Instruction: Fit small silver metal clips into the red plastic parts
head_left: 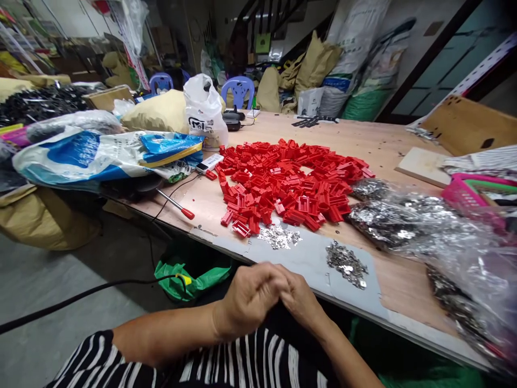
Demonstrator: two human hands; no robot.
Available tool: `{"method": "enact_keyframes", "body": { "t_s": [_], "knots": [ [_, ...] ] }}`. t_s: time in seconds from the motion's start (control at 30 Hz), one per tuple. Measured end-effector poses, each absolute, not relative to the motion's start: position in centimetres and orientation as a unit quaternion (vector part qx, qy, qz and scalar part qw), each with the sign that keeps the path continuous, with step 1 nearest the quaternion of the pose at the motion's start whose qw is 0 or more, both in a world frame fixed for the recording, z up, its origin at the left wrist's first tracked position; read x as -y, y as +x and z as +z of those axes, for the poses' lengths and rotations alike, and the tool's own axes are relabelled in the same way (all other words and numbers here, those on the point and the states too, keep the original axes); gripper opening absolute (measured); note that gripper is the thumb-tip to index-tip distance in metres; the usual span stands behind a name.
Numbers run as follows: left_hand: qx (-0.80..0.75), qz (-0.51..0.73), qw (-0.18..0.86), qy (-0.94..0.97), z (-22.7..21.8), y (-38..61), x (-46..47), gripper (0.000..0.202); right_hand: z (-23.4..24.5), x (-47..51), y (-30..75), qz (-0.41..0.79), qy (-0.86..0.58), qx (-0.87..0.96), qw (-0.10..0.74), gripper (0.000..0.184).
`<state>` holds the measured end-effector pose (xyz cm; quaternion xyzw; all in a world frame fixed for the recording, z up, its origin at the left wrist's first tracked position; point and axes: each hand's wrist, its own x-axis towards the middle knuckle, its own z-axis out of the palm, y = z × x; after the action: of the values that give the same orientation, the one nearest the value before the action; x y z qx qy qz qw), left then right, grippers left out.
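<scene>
My left hand point(247, 297) and my right hand point(301, 299) are pressed together just below the near edge of the wooden table point(388, 145), over my striped top. Both have their fingers curled inward; whatever they may hold is hidden. On the table ahead lies a large heap of red plastic parts point(288, 180). Two small piles of silvery metal pieces, one point(278, 236) near the heap and one point(346, 263) further right, sit on a grey patch close to my hands.
Clear plastic bags of metal pieces point(407, 218) lie at the right, next to a pink basket point(476, 194). A red-tipped tool point(177, 207), a white plastic bag point(204, 110) and blue-white sacks point(100, 153) are at the left. Sacks and blue chairs stand behind. A green bag point(189, 277) lies on the floor.
</scene>
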<state>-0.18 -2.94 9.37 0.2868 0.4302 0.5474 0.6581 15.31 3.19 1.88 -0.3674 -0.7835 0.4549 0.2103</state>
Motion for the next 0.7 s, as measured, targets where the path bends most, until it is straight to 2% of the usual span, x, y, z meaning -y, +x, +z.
{"method": "enact_keyframes", "body": {
  "t_s": [0.07,0.17,0.27,0.37,0.5,0.57,0.63,0.67,0.7],
  "knots": [
    [-0.417,0.586,0.626,0.303,8.6,-0.5,1.3,0.024,1.9,-3.3,15.4,0.466,-0.37,0.776,0.209,0.023],
    [-0.382,0.599,0.675,0.202,7.4,-0.9,0.1,0.024,2.0,-3.3,15.4,0.477,-0.37,0.77,0.204,0.024],
    [-0.372,0.574,0.721,0.111,6.8,-1.1,-0.4,0.039,1.8,-3.2,15.4,0.472,-0.379,0.767,0.21,0.025],
    [-0.356,0.566,0.74,0.071,6.6,-1.1,-0.7,0.051,1.5,-3.2,15.4,0.468,-0.382,0.766,0.219,0.024],
    [-0.35,0.561,0.748,0.058,6.6,-0.7,-0.6,0.054,0.9,-3.3,15.6,0.467,-0.38,0.765,0.228,0.024],
    [-0.348,0.557,0.747,0.106,7.4,-0.4,0.2,0.052,0.8,-3.4,15.6,0.464,-0.372,0.771,0.229,0.024],
    [-0.307,0.521,0.762,0.232,9.1,-0.2,1.4,0.05,1.0,-3.5,15.5,0.458,-0.364,0.778,0.229,0.024],
    [-0.259,0.471,0.779,0.321,10.2,-0.1,2.2,0.052,1.3,-3.6,15.3,0.456,-0.361,0.782,0.224,0.023],
    [-0.19,0.372,0.805,0.422,11.4,-0.1,2.9,0.056,1.6,-3.7,15.1,0.452,-0.361,0.787,0.215,0.023]
  ]
}}
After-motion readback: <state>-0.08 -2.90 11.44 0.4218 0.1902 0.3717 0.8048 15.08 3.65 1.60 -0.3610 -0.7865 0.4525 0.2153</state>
